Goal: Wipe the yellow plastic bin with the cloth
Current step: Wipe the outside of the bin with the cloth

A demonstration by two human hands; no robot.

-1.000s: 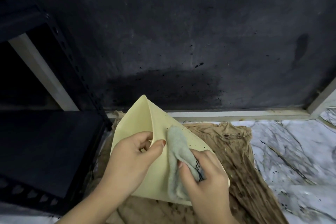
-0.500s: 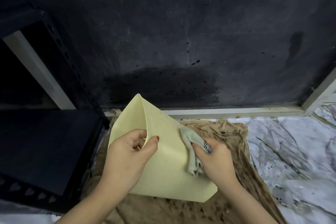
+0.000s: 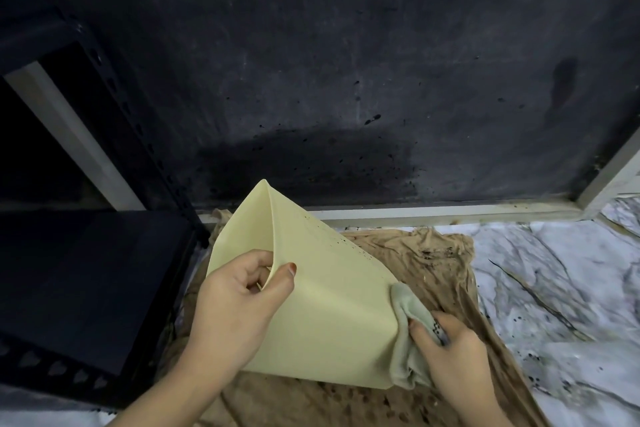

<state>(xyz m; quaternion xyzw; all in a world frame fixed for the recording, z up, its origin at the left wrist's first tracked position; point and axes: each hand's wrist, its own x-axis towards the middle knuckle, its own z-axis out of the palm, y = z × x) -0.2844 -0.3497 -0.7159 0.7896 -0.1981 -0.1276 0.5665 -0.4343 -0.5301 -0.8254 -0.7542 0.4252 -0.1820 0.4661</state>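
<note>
The pale yellow plastic bin (image 3: pixel 325 308) is tipped on its side over a brown rag, one corner pointing up toward the wall. My left hand (image 3: pixel 239 302) grips its upper edge, thumb on the outer face and fingers curled round the rim. My right hand (image 3: pixel 450 347) holds a bunched grey-green cloth (image 3: pixel 408 333) against the bin's lower right edge. Small dark specks dot the bin's face near its upper right edge.
A stained brown rag (image 3: pixel 433 267) covers the marbled floor (image 3: pixel 561 305) under the bin. A black metal shelf unit (image 3: pixel 79 281) stands close on the left. A dark, spattered wall (image 3: pixel 346 80) with a pale baseboard (image 3: pixel 450 210) rises just behind.
My right hand has slid the cloth from the middle of the bin's face, across to its right side and down to the lower right edge. The left hand keeps its grip.
</note>
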